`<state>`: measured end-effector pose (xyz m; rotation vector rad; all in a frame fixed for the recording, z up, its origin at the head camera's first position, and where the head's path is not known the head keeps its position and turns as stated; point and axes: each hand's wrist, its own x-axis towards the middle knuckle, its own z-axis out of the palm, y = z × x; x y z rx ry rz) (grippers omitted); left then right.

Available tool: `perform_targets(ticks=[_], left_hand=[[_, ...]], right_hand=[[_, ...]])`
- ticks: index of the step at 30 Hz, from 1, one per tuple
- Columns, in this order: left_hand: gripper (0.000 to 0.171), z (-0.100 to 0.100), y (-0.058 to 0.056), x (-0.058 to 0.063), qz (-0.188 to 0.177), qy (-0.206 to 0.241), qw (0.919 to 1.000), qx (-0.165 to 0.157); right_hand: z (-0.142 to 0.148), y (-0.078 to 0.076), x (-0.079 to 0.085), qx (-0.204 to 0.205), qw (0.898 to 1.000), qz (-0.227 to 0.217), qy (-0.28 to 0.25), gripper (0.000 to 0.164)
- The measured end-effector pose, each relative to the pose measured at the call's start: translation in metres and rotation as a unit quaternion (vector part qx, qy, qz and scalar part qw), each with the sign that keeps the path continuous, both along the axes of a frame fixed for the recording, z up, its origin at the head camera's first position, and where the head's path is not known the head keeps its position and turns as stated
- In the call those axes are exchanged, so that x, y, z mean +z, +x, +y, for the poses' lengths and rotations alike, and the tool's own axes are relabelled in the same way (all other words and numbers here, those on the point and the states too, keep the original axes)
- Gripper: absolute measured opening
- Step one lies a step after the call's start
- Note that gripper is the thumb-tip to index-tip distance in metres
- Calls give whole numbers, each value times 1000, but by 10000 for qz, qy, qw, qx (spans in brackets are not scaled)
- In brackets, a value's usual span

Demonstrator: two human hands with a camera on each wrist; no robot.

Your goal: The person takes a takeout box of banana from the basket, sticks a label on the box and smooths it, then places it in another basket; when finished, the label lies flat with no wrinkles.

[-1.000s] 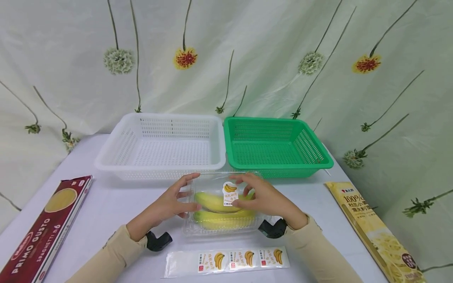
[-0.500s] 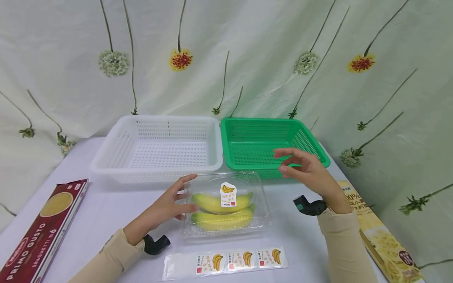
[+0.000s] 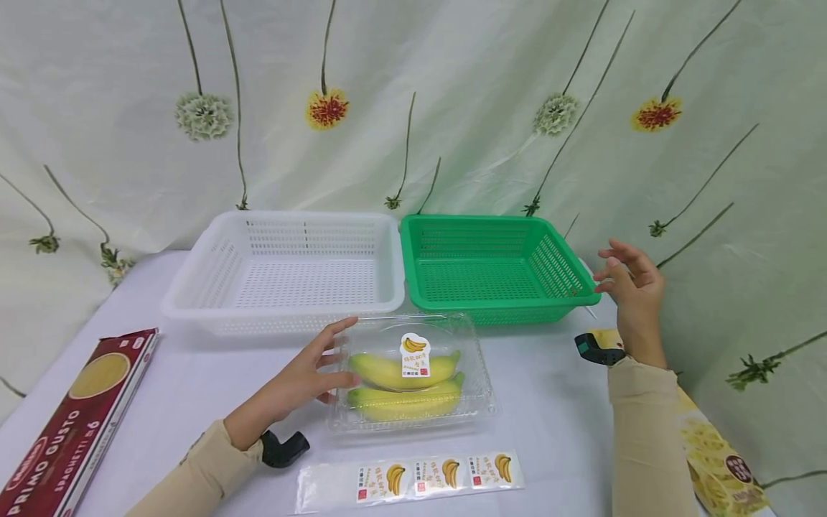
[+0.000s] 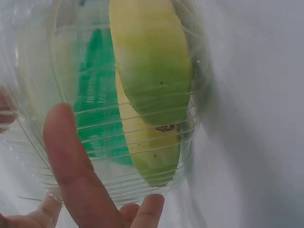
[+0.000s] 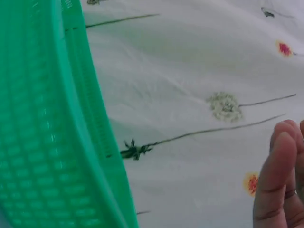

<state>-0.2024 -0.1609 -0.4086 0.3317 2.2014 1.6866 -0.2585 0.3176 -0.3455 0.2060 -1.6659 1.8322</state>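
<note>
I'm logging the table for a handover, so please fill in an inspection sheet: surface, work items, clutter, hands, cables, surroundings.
Surface: white cloth, lightly wrinkled.
Work items: clear plastic box with two bananas inside and a banana label on top; sticker strip in front, three stickers visible.
Clutter: red spaghetti pack at left; yellow pasta pack at right, partly hidden by the arm; white basket and green basket behind the box.
Left hand: touches the box's left end.
Right hand: raised near the green basket's right end, holding nothing visible.
Cables: nothing seen.
Surroundings: flower-print backdrop.
</note>
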Motion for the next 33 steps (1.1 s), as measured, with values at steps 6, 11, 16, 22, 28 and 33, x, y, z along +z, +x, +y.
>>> perform_targets(ticks=[6,11,16,22,28,33], left_hand=[[100,0,0,-1,-33,-32,10000,1],[100,-1,1,-1,-28,-31,10000,0],[101,-2,1,-1,-16,-22,10000,-17],[101,-2,0,0,-52,-37,10000,-21],[100,0,1,1,-181,-116,9998,-32],[102,-1,0,2,-252,-121,9995,-150]], right_hand=[[17,-13,-19,-862,9948,-2,-540,14],[29,-19,-31,-1025,9886,-982,-502,17],[40,-17,-35,-422,9631,-2653,162,34],[42,-18,-41,637,9465,-3094,656,52],[37,-21,-49,1169,9427,-3080,539,57],[33,-24,-56,1154,9423,-3127,313,50]])
